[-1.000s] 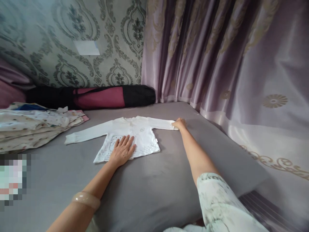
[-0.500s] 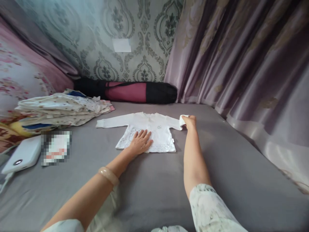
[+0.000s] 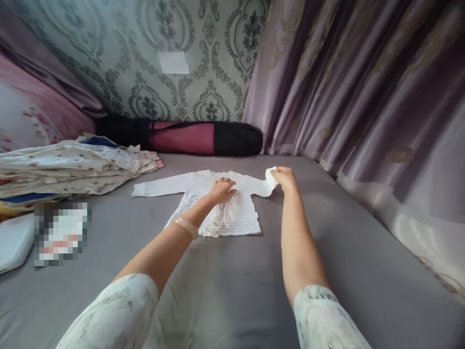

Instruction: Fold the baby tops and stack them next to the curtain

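A small white long-sleeved shirt [image 3: 236,215] lies spread out on the grey bed sheet [image 3: 232,291], its neckline toward the wall. Over its chest is my left hand [image 3: 222,190], fingers apart and holding nothing; whether it touches the cloth I cannot tell. My right hand [image 3: 285,178] pinches the cuff of the right-side sleeve [image 3: 270,180], which is lifted and bent upward off the sheet. The other sleeve [image 3: 156,186] stretches flat to the left. Faint print and a small drawing show on the shirt front, partly covered by my left forearm.
At the left lies a pile of folded clothes [image 3: 72,165]. Nearer stand a white device [image 3: 14,240] and a blurred-out packet [image 3: 61,235]. A long black and maroon bag [image 3: 181,138] rests against the patterned wall [image 3: 210,97]. Purple curtains [image 3: 327,87] hang along the right.
My left hand has slid from the shirt's lower front up to its chest. The right hand still grips the cuff, now raised slightly. The view has shifted a little.
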